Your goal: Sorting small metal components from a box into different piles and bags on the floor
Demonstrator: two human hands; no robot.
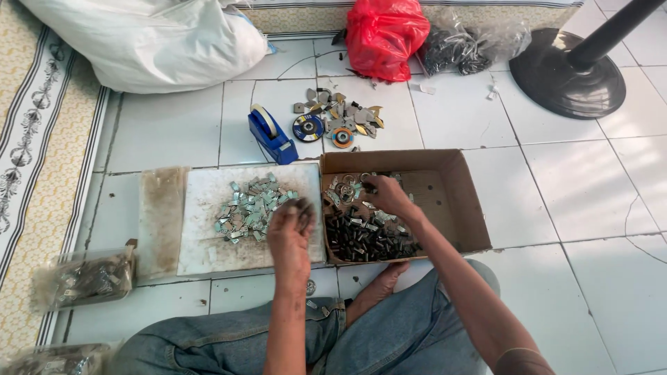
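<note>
Left hand [290, 232]: yours, fingers curled around a pinch of small dark metal pieces, at the left edge of the cardboard box [455, 201].
Right hand [388, 195]: yours, inside the box, fingers bent down onto the mixed parts; whether it grips any, you cannot tell.
Dark pieces [365, 239]: heaped in the box's near half.
Silvery clips [250, 208]: on the white board [208, 243] left of the box.
Tape dispenser [271, 137]: blue, beyond the box's far left corner.
Red bag [383, 35]: well beyond the box.

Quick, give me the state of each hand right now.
Left hand: curled shut over the white board, apparently gripping small dark pieces.
Right hand: inside the cardboard box, fingers on the metal parts; grip cannot be told.
</note>
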